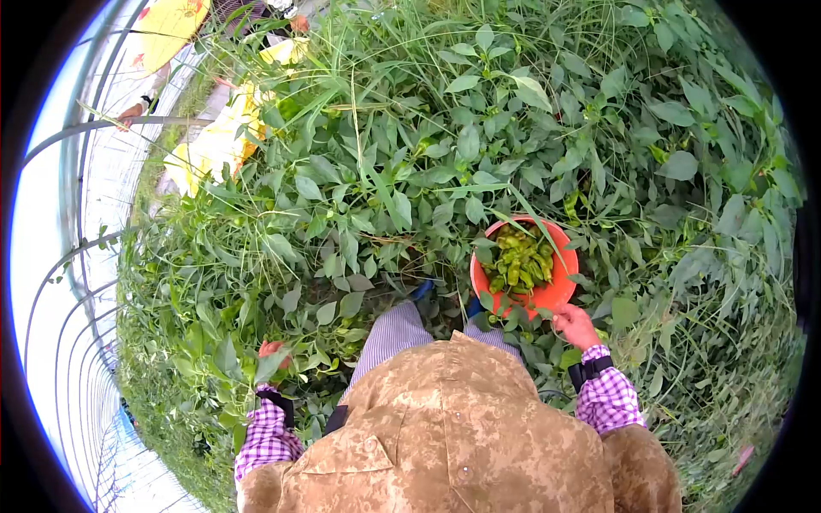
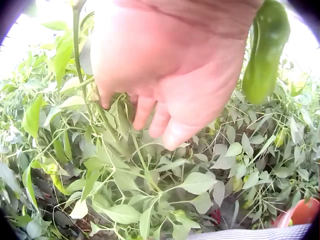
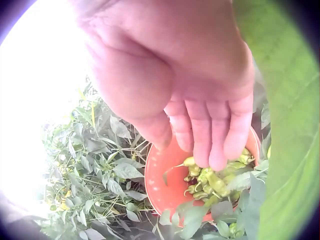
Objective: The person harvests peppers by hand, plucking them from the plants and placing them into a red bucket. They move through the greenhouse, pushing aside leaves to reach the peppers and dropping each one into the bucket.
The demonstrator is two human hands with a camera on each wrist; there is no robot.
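My left hand [image 1: 272, 352] reaches in among pepper plants, partly hidden by leaves in the head view. In the left wrist view its fingers [image 2: 143, 114] point down among the leaves beside a green stem [image 2: 77, 50]. A big green pepper [image 2: 266, 55] hangs close beside that wrist. My right hand [image 1: 576, 327] is at the near right rim of a red-orange bucket [image 1: 560, 295]. Seen from the right wrist, its fingers [image 3: 201, 130] extend over the bucket, with nothing visible between them. Inside lie several yellow-green peppers [image 1: 518, 261].
Dense pepper plants [image 1: 445, 184] and tall grass surround me. My striped trouser legs [image 1: 395, 329] stand between plants. A large leaf [image 3: 287, 125] covers the right side of the right wrist view. Another person's yellow clothing [image 1: 224, 141] and hand [image 1: 130, 113] show at upper left, near curved greenhouse hoops [image 1: 64, 256].
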